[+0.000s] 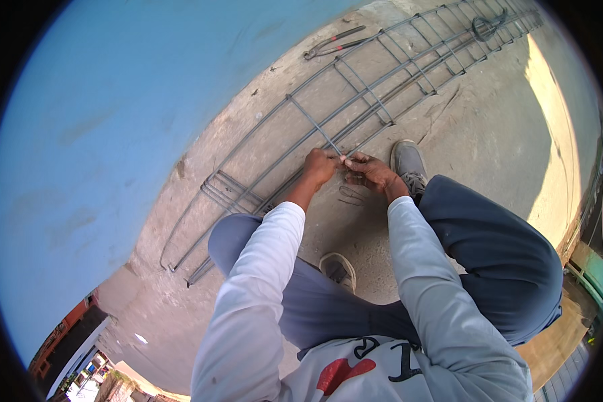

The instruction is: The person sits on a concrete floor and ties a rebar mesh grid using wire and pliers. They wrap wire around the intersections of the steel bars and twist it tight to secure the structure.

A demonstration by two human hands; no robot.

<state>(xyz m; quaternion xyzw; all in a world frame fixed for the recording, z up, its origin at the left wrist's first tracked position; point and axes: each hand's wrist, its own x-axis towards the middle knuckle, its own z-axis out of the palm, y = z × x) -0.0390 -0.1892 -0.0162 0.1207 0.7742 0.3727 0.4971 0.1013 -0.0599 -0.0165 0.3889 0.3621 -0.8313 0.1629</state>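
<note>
A long steel rebar cage (pixel 359 100), made of bars with square stirrups, lies on the concrete in front of me. Both my hands meet at the near corner of one stirrup (pixel 313 122). The fingers of my left hand (pixel 320 167) are pinched together there. Opposite, my right hand (pixel 374 174) pinches with thumb and forefinger at the same corner, its other fingers curled. Whatever lies between the fingertips is too small to make out. Bent pieces of thin wire (pixel 350 195) show just below my right hand; whether they touch it I cannot tell.
Pincers with red-and-black handles (pixel 333 47) lie beyond the cage by the blue wall (pixel 114 120). A dark wire coil (pixel 489 27) rests on the cage's far end. Loose stirrups (pixel 231 191) sit at its left end. My shoes (pixel 409 164) stand close to the cage.
</note>
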